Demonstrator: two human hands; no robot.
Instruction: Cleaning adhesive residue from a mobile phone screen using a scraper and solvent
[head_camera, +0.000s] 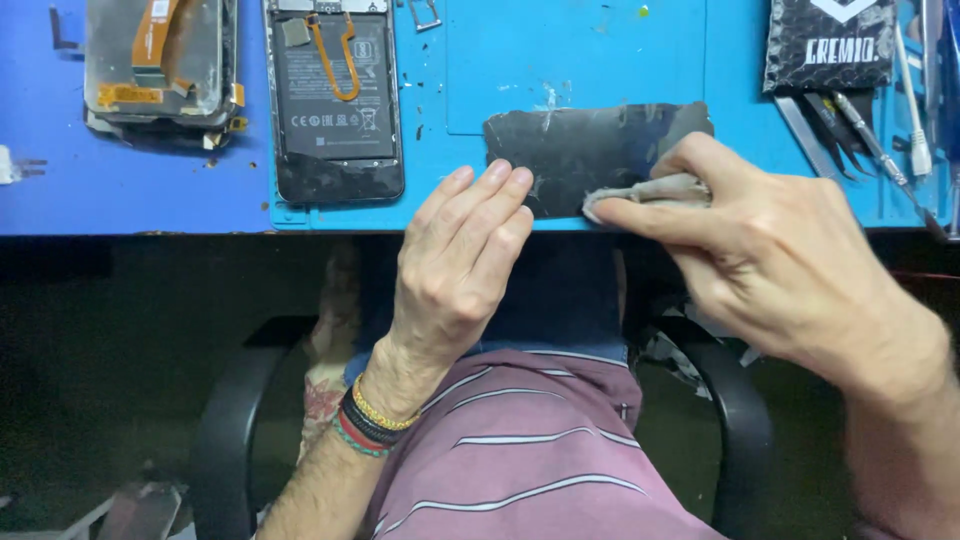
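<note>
At the blue mat's (620, 60) front edge, the right hand (770, 250) pinches a cloth (645, 192) against a dark panel (590, 150), perhaps glass; the left hand (460, 270) rests open, fingertips touching the panel.

A flat black phone panel (590, 150) lies mid-frame at the near edge of the blue silicone work mat (580, 60). Left of it lies an opened black phone with exposed battery (335, 100); upper left, a stripped metal phone frame (160, 60); upper right, slim metal hand tools (850, 130).

Smudged dark glass panel (590, 150), soft grey cloth (650, 192), matt blue rubbery mat (570, 60), shiny metal tweezers (850, 125)
</note>
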